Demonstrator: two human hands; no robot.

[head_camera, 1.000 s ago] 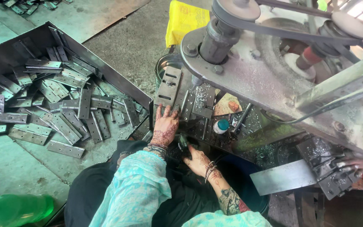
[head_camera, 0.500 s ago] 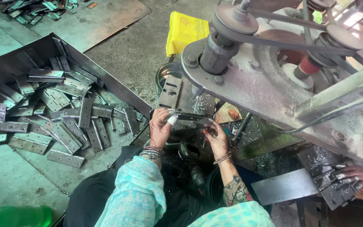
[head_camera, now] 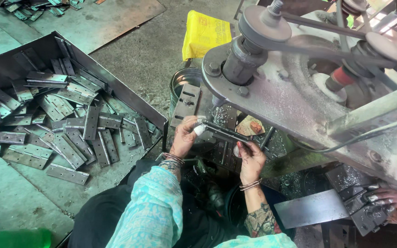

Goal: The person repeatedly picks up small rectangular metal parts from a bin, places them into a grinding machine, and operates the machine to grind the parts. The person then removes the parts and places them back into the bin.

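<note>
Held under the drill spindle (head_camera: 218, 102): 1 metal hinge strip (head_camera: 224, 133), long axis slanting from upper left to lower right. Pinched at its upper end by left hand (head_camera: 184, 135), at its lower end by right hand (head_camera: 252, 158). Just left, bin of hinges (head_camera: 76, 124).

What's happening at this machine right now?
A seated person holds one long metal hinge with both hands, left hand at one end, right hand at the other, under a belt-driven drill. A tray of similar hinges sits to their left. Another person's hand rests at the lower right.
</note>
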